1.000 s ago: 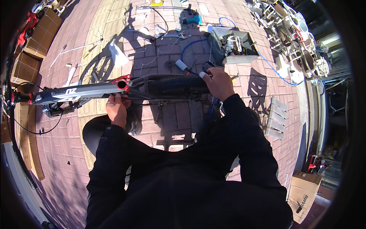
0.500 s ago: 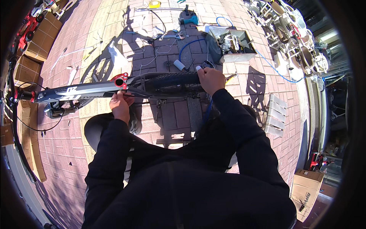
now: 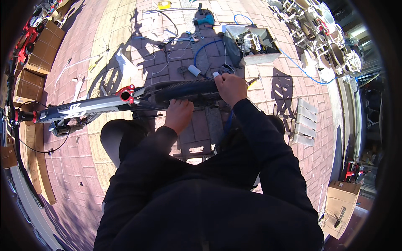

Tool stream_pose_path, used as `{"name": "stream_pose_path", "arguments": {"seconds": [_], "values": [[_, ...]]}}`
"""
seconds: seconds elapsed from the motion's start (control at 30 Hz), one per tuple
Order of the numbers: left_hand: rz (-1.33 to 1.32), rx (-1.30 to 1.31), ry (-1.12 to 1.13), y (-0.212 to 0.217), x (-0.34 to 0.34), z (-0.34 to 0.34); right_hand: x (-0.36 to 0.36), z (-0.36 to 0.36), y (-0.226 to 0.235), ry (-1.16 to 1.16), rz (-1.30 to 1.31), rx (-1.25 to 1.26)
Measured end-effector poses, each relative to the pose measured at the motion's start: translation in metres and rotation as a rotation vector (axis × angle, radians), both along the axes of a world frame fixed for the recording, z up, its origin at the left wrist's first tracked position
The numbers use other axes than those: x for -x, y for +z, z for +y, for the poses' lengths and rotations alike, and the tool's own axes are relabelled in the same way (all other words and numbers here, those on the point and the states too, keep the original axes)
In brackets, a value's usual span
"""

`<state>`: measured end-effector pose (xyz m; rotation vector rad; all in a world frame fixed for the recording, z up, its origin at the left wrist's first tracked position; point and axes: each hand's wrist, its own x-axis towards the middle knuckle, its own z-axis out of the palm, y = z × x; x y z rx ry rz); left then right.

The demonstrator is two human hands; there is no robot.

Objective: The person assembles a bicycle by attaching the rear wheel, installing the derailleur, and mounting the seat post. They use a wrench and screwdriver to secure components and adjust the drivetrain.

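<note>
A bicycle frame (image 3: pixel 90 105) in grey, black and white lies crosswise before me, a red clamp (image 3: pixel 131 88) around its open seat tube. Its rear wheel's black tyre (image 3: pixel 184 91) is toward the right. My right hand (image 3: pixel 231 89) is closed over the tyre's right end, with something white wrapped on the thumb tip. At the near side of the wheel, my left hand (image 3: pixel 180 113) has its fingers curled over the frame's rear part. Its fingertips are hidden, so what exactly they grip cannot be seen.
Beyond the wheel stand a metal box of parts (image 3: pixel 255 58), a white cylinder (image 3: pixel 194 70) and a teal power drill (image 3: pixel 205 20). A grey slatted stool (image 3: pixel 305 122) is at the right. Cartons (image 3: pixel 45 48) line the left; a blue hose (image 3: pixel 312 79) crosses the paving.
My left hand has left the spot below the red clamp and moved right to the wheel. My right hand stays on the tyre. The frame's front end has dipped slightly toward me.
</note>
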<state>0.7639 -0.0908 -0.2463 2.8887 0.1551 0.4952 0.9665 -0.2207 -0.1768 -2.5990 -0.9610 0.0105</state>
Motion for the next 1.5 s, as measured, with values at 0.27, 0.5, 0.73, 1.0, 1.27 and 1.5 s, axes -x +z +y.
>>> {"name": "stream_pose_path", "arguments": {"seconds": [0.27,0.5,0.73,1.0,1.27,1.5], "values": [[0.178,0.214,-0.022,-0.009,-0.016,-0.007,0.007,0.0,0.002,-0.048,0.033,-0.037],[0.18,0.273,0.01,-0.012,-0.019,-0.01,0.01,0.006,0.002,-0.089,0.033,-0.006],[0.199,0.234,0.016,-0.017,-0.023,-0.01,0.009,0.008,0.003,-0.104,0.051,0.009],[-0.164,0.474,0.089,0.065,0.011,-0.016,0.003,-0.004,-0.003,-0.011,0.042,-0.087],[-0.969,1.037,1.224,0.141,0.162,0.155,0.0,0.0,-0.002,0.0,0.049,-0.059],[-0.83,1.866,0.787,0.081,0.164,0.164,0.0,0.0,-0.004,-0.01,0.026,-0.041]]}}
